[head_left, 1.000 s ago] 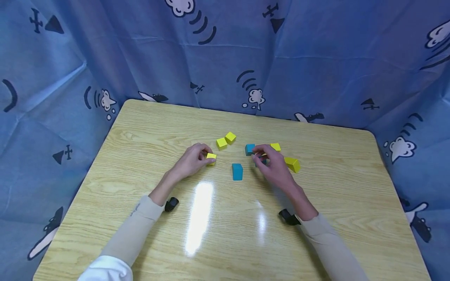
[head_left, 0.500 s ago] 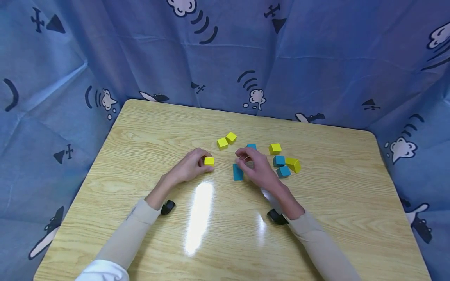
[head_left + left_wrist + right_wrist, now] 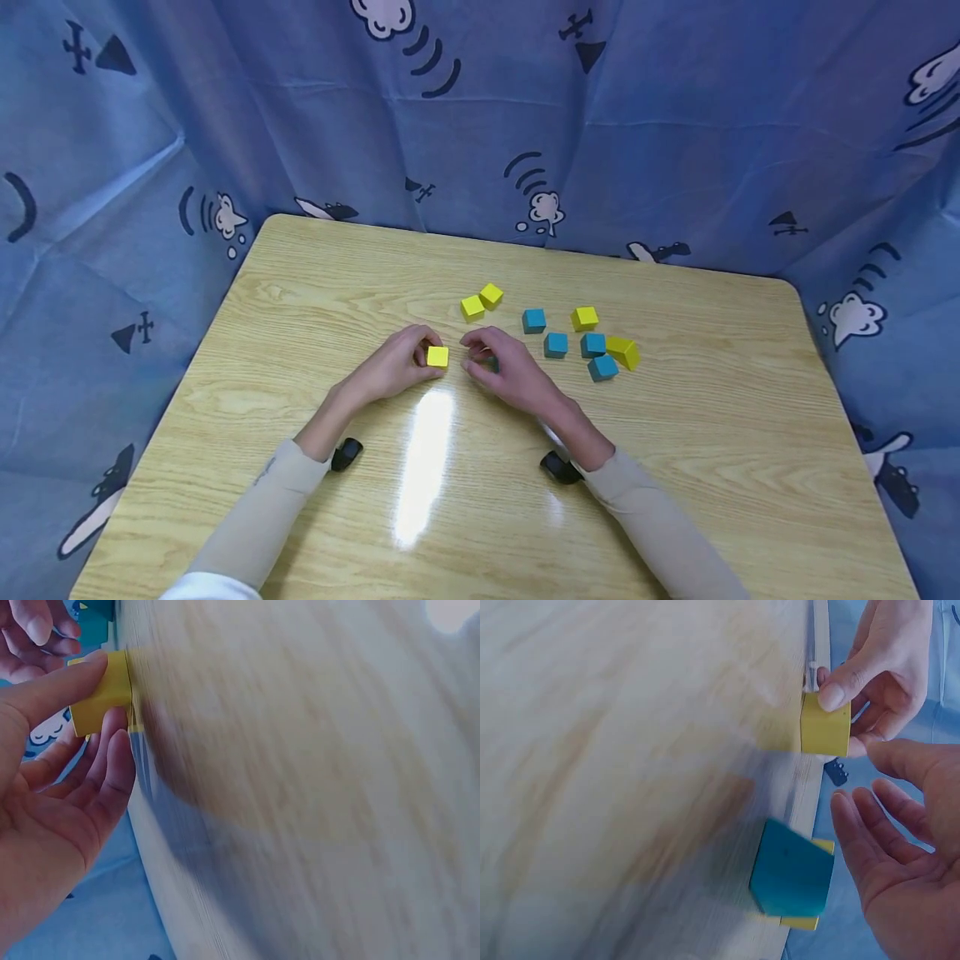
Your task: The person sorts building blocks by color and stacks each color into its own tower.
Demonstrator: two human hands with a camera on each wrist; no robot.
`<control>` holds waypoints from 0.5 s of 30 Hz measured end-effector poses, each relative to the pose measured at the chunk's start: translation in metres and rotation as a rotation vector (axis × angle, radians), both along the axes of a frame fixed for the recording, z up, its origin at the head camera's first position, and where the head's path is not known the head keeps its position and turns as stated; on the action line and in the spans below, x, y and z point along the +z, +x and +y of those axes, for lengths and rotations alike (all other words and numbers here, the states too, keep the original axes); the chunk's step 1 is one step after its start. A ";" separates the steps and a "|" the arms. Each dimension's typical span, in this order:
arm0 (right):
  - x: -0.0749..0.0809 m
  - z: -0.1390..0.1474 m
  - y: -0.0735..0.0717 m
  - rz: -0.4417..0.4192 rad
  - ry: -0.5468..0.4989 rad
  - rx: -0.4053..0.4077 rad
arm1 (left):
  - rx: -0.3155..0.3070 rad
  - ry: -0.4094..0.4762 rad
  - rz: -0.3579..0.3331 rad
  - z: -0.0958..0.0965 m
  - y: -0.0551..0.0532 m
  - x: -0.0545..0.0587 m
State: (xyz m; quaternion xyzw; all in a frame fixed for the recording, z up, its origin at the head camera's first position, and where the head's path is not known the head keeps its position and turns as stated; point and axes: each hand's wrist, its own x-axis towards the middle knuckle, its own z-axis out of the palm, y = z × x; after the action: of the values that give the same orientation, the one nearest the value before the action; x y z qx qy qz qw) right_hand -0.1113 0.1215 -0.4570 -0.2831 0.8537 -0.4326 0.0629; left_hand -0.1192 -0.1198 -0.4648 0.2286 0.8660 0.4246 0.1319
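In the head view my left hand (image 3: 390, 362) pinches a small yellow block (image 3: 438, 357) between thumb and fingers. The left wrist view shows the thumb on one face of this yellow block (image 3: 103, 694) and fingertips beneath; it is at or close to the tabletop. My right hand (image 3: 513, 375) is just right of it, fingers loosely bent and holding nothing. In the right wrist view a blue block with a slanted side (image 3: 791, 874) stands apart from the right fingers. From the head camera the right hand covers most of that block.
Two yellow cubes (image 3: 472, 308) lie behind the hands. To the right are several blue cubes (image 3: 556, 345), a yellow cube (image 3: 585, 318) and a yellow wedge-like block (image 3: 622, 353). The wooden table (image 3: 712, 433) meets a blue patterned curtain (image 3: 465, 150) at the back.
My right hand has moved left, away from the blue cubes and over the slanted blue block. My left hand has drawn the yellow block slightly left and nearer to me.
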 end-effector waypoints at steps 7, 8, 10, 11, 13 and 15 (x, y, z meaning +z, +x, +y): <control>-0.002 -0.014 0.002 -0.055 -0.016 0.041 | -0.016 0.035 -0.017 -0.007 0.005 0.001; -0.003 -0.015 0.002 -0.059 -0.021 0.045 | -0.017 0.041 -0.016 -0.008 0.006 0.001; -0.004 -0.018 0.003 -0.073 -0.023 0.051 | -0.016 0.053 -0.027 -0.010 0.009 0.001; -0.004 -0.019 0.003 -0.076 -0.020 0.053 | -0.012 0.060 -0.035 -0.011 0.009 0.001; -0.004 -0.022 0.004 -0.083 -0.016 0.057 | -0.010 0.068 -0.039 -0.014 0.011 0.001; -0.004 -0.025 0.005 -0.091 -0.010 0.066 | -0.007 0.072 -0.040 -0.016 0.013 0.002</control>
State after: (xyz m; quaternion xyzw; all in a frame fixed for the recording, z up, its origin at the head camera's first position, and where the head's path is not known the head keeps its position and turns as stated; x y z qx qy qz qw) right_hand -0.1066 0.0967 -0.4609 -0.2913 0.8380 -0.4470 0.1144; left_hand -0.1062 -0.1353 -0.4631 0.2275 0.8466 0.4596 0.1425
